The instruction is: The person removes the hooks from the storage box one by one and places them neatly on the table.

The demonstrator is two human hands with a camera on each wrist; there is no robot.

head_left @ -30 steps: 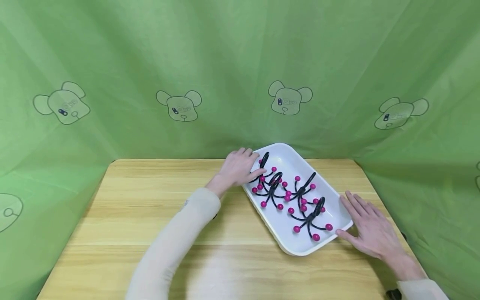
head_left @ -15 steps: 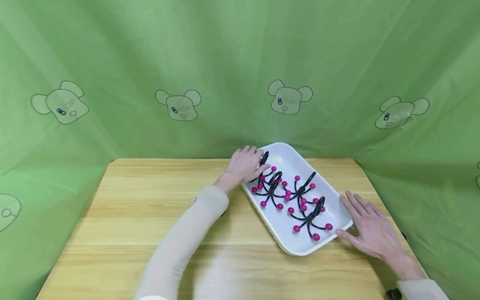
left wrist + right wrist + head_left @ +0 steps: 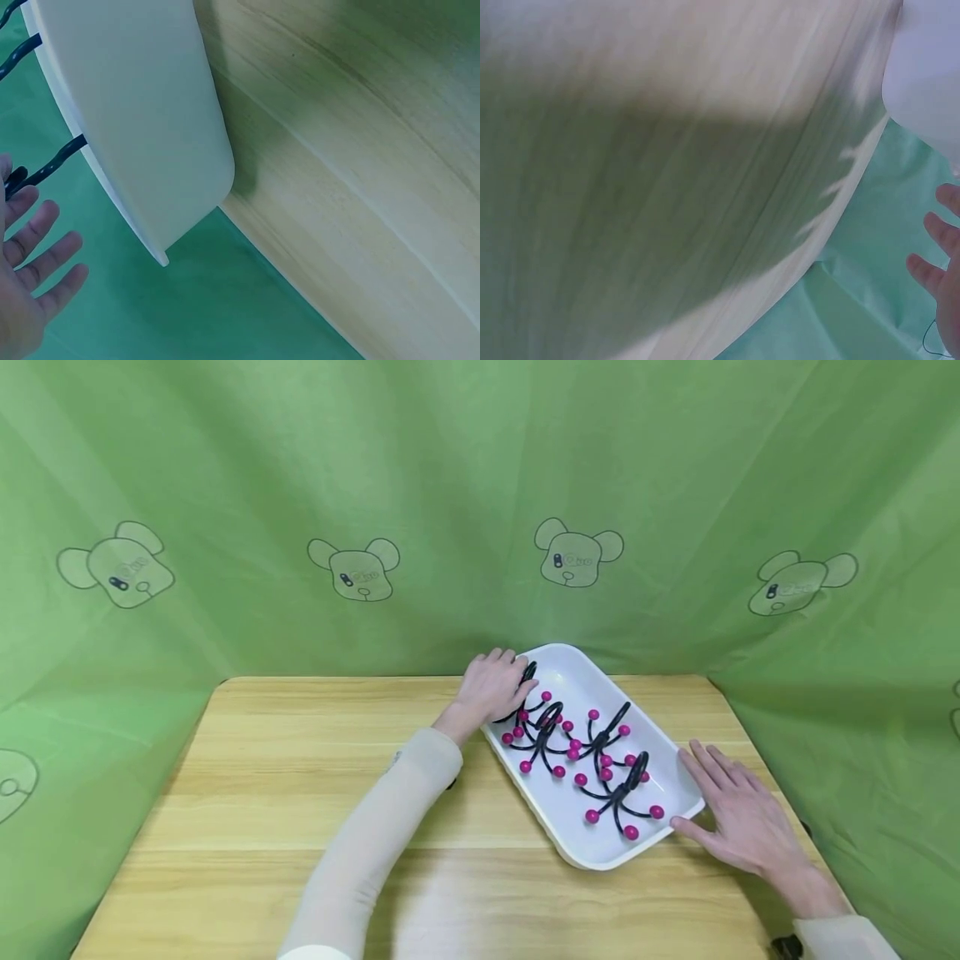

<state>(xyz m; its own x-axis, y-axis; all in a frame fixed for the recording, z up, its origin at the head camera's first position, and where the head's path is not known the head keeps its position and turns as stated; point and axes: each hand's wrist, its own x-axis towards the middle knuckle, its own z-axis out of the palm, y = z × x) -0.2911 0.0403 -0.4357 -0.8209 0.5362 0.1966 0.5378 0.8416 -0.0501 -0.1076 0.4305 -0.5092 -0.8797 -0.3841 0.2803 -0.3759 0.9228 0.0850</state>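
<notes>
1. Because its looped handle is angled upward, the black bent-leg massager with magenta ball tips (image 3: 530,670) is probably easiest to take from above. Location: rear-left part of the white rounded-rectangular tray, likely plastic (image 3: 558,810); partly hidden by the left hand (image 3: 489,687).
2. Handle is seen beside the left thumb and index finger in the left wrist view. Remaining fingers are loosely extended, spaced apart. Whether the handle is pinched: cannot be told.
3. Three matching ones, the middle-left massager (image 3: 542,742), middle-right massager (image 3: 601,742) and near massager (image 3: 618,795), are set legs splayed, presumably for stability, handles kept reachable.
4. Tray's near-right end is met by the right hand (image 3: 742,814): fingers straight, thumb spread wide, nothing gripped. Probably placed there as a brace.
5. Tray is set diagonally on the light wood-grain table (image 3: 337,735).
6. Bear-head outlines (image 3: 362,575) are printed on the green cloth backdrop (image 3: 450,460); lettering inside them is too blurred to be read. No brand or label can be made out on tray or massagers.
</notes>
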